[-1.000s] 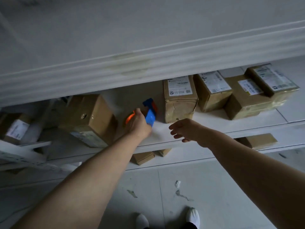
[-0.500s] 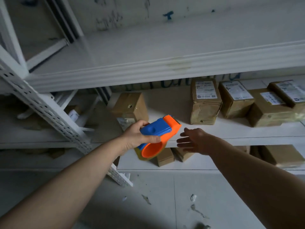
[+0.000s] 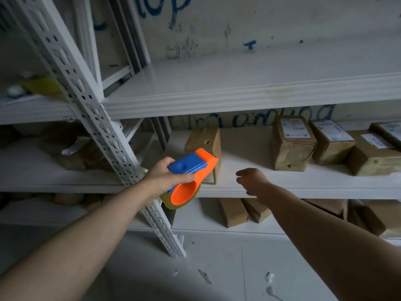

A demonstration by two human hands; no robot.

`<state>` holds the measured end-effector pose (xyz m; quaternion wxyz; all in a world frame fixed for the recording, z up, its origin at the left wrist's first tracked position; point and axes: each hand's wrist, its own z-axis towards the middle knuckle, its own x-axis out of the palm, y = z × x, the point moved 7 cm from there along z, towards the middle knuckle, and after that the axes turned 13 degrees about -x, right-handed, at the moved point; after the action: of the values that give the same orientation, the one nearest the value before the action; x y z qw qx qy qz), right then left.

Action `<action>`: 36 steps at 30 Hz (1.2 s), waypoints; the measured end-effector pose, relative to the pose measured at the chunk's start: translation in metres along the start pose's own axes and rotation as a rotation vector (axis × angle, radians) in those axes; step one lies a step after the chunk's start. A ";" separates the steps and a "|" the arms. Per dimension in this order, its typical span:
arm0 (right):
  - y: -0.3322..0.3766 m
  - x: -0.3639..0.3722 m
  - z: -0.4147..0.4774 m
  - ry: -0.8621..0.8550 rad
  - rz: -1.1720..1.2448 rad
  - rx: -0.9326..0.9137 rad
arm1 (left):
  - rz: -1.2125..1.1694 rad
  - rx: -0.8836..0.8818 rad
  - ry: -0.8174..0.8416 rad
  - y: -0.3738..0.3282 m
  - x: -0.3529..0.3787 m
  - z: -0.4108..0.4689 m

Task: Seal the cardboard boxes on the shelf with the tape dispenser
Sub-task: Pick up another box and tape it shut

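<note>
Head view: my left hand (image 3: 163, 178) grips the tape dispenser (image 3: 188, 168), with fingers wrapped over the blue plastic handle. The dispenser body is smooth orange plastic with a rounded hub. A glossy brownish tape roll (image 3: 173, 205) sits under it.

The dispenser is in the air, in front of the middle shelf (image 3: 303, 190) edge. It overlaps a plain cardboard box (image 3: 205, 140) standing upright on that shelf; can't tell if they touch. The box is matte brown with a small hole near the top.

My right hand (image 3: 252, 181) holds nothing, fingers loosely curled, over the shelf lip just right of the dispenser.

Further right on the same shelf is a row of labelled boxes (image 3: 291, 148). They're brown with wrinkled wrap and white printed labels on top.

The shelving is white painted metal. A perforated upright (image 3: 102, 127) slants down just left of my left hand. More plain cartons (image 3: 233, 212) sit on the lower shelf.

The wall behind carries blue writing (image 3: 282, 118). The floor (image 3: 217, 257) is pale tile with small scraps on it.
</note>
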<state>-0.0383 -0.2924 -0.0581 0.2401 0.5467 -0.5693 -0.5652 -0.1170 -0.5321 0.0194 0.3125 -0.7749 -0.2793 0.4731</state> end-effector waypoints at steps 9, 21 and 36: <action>0.078 0.049 0.027 -0.283 -0.356 -0.335 | -0.159 -0.225 -0.252 0.034 -0.052 0.022; 0.106 0.099 0.069 -0.416 -0.342 -0.317 | -0.260 -0.294 -0.268 0.050 -0.061 0.036; 0.083 0.043 0.085 -0.629 -0.433 -0.165 | -0.088 -0.143 -0.065 0.027 -0.056 0.095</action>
<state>-0.1555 -0.3180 -0.0187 -0.0279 0.4329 -0.4393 -0.7866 -0.2221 -0.5698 -0.0037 0.2677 -0.7666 -0.3563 0.4624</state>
